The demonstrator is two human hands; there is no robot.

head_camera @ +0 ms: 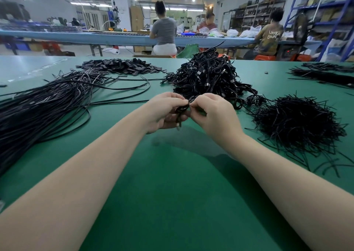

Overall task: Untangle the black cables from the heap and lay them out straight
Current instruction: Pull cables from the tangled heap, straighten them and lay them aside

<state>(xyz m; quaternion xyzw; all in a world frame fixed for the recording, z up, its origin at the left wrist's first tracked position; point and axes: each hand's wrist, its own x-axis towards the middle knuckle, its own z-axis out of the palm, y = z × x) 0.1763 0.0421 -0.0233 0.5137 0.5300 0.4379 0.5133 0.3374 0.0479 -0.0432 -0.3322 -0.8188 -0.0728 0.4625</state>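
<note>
A small coiled black cable (183, 109) is held just above the green table (172, 183), in the middle of the view. My left hand (164, 112) grips the coil from the left, fingers curled round it. My right hand (212, 114) pinches the top of the same coil from the right. One end of the cable hangs down below my left palm. Behind my hands rises the heap of tangled coiled cables (208, 76). To the left, long black cables (44, 105) lie stretched out in a thick bundle.
A mound of thin black ties (295, 124) lies at the right. Small flat black pieces (122, 66) are piled at the back left, and more black strands (325, 74) at the far right. Three people sit at a blue bench beyond the table.
</note>
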